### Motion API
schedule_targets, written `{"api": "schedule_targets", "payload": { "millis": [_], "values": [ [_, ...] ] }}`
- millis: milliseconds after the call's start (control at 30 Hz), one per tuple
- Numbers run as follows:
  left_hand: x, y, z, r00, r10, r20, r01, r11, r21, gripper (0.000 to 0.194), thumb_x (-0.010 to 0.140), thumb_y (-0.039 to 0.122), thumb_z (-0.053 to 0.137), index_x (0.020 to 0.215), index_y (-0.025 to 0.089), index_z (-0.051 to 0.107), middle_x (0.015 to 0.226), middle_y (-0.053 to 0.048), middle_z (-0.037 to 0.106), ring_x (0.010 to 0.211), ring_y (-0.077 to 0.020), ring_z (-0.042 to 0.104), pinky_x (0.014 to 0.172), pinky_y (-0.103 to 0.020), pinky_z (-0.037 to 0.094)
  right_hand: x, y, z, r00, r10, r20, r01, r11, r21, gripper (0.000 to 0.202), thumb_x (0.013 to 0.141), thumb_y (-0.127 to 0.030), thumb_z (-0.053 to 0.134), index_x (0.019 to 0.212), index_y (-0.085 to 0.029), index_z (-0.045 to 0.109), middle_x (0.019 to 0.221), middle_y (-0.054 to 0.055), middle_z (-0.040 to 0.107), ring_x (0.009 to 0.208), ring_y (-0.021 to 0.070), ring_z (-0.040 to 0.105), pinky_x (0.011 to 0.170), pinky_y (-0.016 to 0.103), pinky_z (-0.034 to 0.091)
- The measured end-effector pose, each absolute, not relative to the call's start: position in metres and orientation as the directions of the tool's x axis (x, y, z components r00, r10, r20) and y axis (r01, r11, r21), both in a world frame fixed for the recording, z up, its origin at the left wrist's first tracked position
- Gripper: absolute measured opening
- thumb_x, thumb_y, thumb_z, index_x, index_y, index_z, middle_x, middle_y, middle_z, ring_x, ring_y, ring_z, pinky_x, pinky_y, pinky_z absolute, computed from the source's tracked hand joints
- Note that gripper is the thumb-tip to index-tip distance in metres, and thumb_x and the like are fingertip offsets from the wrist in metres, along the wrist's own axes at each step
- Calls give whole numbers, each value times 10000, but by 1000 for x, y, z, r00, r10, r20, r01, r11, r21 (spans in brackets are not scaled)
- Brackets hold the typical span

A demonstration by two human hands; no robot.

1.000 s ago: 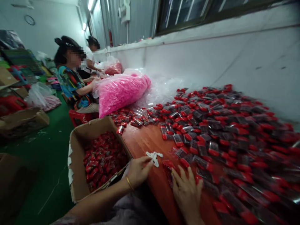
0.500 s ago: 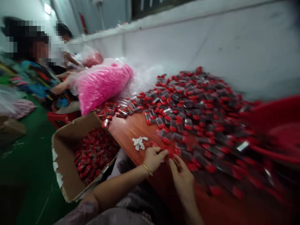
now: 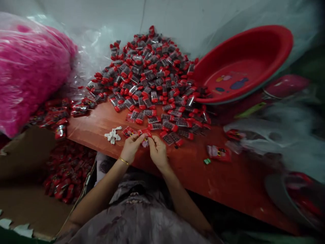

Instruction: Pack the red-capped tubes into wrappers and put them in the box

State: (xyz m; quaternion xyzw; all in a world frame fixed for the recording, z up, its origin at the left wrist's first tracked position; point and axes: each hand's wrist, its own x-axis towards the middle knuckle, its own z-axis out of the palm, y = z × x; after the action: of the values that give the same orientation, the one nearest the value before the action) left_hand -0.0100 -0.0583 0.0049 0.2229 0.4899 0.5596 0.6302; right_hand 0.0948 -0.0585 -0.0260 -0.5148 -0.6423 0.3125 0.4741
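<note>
Close to the table's front edge, my left hand (image 3: 130, 149) and my right hand (image 3: 158, 153) pinch a small red printed packet (image 3: 145, 133) between thumbs and fingers. The fingers hide part of it. Another red packet (image 3: 129, 131) lies flat just beyond my left hand. To the left of that is a little heap of white, twisted pieces (image 3: 112, 135); their kind is unclear. Behind my hands rises a large pile of small clear containers with red ends and dark contents (image 3: 149, 81). Its nearest pieces lie close to my right fingers.
A red basin (image 3: 254, 64) leans at the pile's right. A clear bag of pink pieces (image 3: 33, 67) bulges at left, above a cardboard box (image 3: 20, 183) with red packets inside. A red packet (image 3: 218, 153) and small green piece (image 3: 207, 161) lie right, near a grey tub (image 3: 275, 193).
The view has swung to the right, so the co-workers are out of sight and the whole basin shows. Both hands stay together at the red packet.
</note>
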Motion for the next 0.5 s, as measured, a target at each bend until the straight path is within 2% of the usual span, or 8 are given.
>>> {"api": "schedule_targets", "payload": {
  "millis": [167,267,367,433,500],
  "values": [
    [-22,-59,7,-112,889,-444,-455,351,818,391,392,338,855,631,111,644,577,11,612,516,-87,542,510,-211,465,110,-56,-27,-132,955,267,544,295,-785,322,927,-333,327,817,-174,584,737,52,635,685,163,555,655,269,403],
    [-28,-59,4,-159,877,-453,-467,338,818,381,406,339,855,572,113,596,508,40,561,452,-57,495,484,-195,455,134,-56,-28,-62,946,319,809,235,-539,320,912,-376,383,967,-146,599,967,123,651,911,239,538,821,364,371],
    [-30,-57,2,-143,840,-523,-521,385,762,393,409,332,858,613,127,593,594,16,624,482,-74,543,486,-201,462,160,-54,-34,-23,949,313,957,111,-268,395,834,-388,536,1112,-110,563,1124,174,602,1020,312,474,888,462,308],
    [-29,-56,1,-86,815,-573,-557,437,706,424,402,342,860,685,138,618,691,-8,668,550,-105,597,501,-214,473,169,-51,-38,-59,958,281,979,110,-170,374,827,-328,548,1126,-104,560,1115,171,609,1019,314,471,913,492,283],
    [-26,-56,1,-29,804,-594,-582,469,664,458,401,358,859,742,149,637,732,-11,677,597,-122,622,521,-221,480,170,-49,-42,-108,957,268,979,149,-140,290,845,-267,511,1077,-109,582,1056,154,635,1001,297,488,948,508,256]
  ]
}}
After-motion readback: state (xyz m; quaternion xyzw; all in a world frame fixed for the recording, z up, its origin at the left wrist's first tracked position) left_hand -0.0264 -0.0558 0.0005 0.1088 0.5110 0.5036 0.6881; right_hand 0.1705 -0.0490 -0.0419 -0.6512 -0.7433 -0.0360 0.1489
